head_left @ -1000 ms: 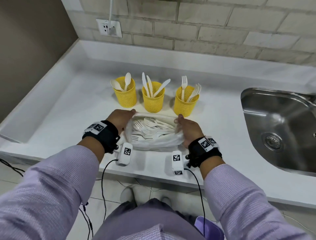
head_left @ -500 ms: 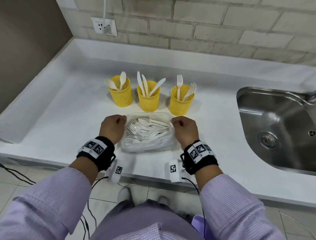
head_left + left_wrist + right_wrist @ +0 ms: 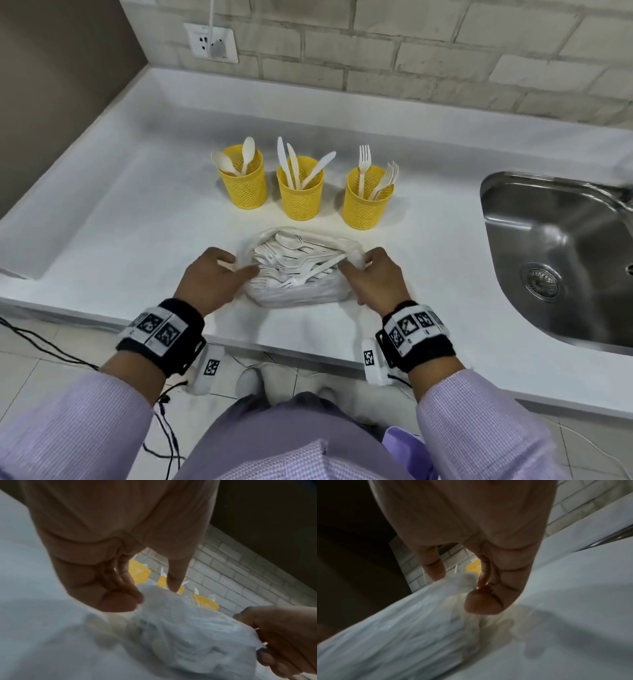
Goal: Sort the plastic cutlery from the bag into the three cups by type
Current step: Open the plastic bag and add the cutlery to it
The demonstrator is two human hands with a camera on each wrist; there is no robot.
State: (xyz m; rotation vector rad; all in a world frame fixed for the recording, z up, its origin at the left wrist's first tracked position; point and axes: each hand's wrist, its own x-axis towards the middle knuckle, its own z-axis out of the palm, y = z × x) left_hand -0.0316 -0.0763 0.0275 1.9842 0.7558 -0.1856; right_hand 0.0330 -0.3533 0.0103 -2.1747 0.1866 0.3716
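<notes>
A clear plastic bag (image 3: 294,296) full of white plastic cutlery (image 3: 296,263) lies on the white counter near its front edge. My left hand (image 3: 219,274) pinches the bag's left rim, and my right hand (image 3: 370,277) pinches its right rim, so the mouth is spread. Behind the bag stand three yellow mesh cups: the left cup (image 3: 244,185) holds spoons, the middle cup (image 3: 300,193) knives, the right cup (image 3: 365,202) forks. In the left wrist view my left hand's fingers (image 3: 120,599) are curled on the bag (image 3: 180,626). The right wrist view shows the right thumb and fingers (image 3: 481,601) nipping the bag's film (image 3: 460,584).
A steel sink (image 3: 561,253) is sunk into the counter at the right. A brick wall with a socket (image 3: 210,42) runs behind. The counter (image 3: 120,222) has a raised lip on the left, and its front edge lies just under my wrists.
Both hands have slid down the bag's sides and pulled its rim outward, so the mouth is wider and the cutlery more exposed. The head view has drawn closer.
</notes>
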